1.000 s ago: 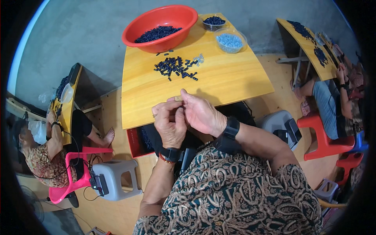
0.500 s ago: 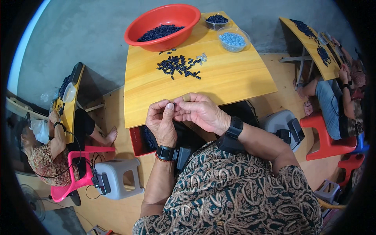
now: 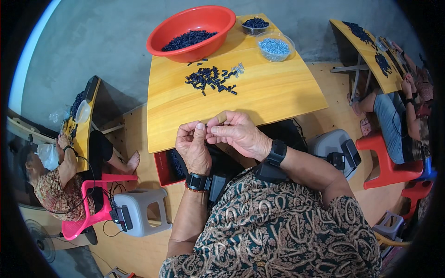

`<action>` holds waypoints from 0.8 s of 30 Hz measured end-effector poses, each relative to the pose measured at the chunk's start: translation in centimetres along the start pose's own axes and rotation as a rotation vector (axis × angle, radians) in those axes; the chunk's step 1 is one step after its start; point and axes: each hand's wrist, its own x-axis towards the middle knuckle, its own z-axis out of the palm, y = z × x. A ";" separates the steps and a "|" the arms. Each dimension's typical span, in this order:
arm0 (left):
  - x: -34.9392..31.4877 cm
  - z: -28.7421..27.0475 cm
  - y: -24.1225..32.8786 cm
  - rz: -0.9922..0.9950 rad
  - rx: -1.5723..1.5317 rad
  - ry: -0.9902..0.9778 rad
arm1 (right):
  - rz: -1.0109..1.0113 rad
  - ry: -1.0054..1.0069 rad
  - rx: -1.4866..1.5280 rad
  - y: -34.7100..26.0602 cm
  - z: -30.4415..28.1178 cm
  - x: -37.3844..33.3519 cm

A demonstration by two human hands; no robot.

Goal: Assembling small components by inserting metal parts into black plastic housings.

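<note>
Above the near edge of the yellow table (image 3: 273,95), my two hands meet at their fingertips. My left hand (image 3: 193,147) is closed, thumb up against the bent fingers. My right hand (image 3: 240,135) pinches thumb and index finger beside it. A tiny dark bit shows between the fingertips, too small to name. Beyond my hands lies a loose pile of small dark blue, tube-like pieces (image 3: 204,79). Touching its right side is a little heap of small pale, silvery pieces (image 3: 238,70).
At the back stands a red basin (image 3: 192,56) of dark pieces. To its right are a small tub of dark pieces (image 3: 255,23) and a clear tub of light-blue pieces (image 3: 274,46). Below the table sits a red box (image 3: 162,170). People work at tables on both sides.
My fingertips have drawn slightly apart, and the right thumb and index finger now pinch more distinctly beside the left thumb. The pile and containers lie as before.
</note>
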 end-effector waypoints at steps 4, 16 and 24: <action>0.2 -0.2 -0.3 0.024 -0.007 0.033 | 0.017 0.001 0.021 -0.1 0.4 -0.1; 0.2 -0.6 -0.9 -0.053 -0.149 -0.002 | -0.012 0.012 -0.017 -0.3 0.4 -0.1; 0.2 -0.9 -1.1 -0.098 -0.223 -0.044 | -0.048 0.047 -0.122 -0.6 0.2 -0.1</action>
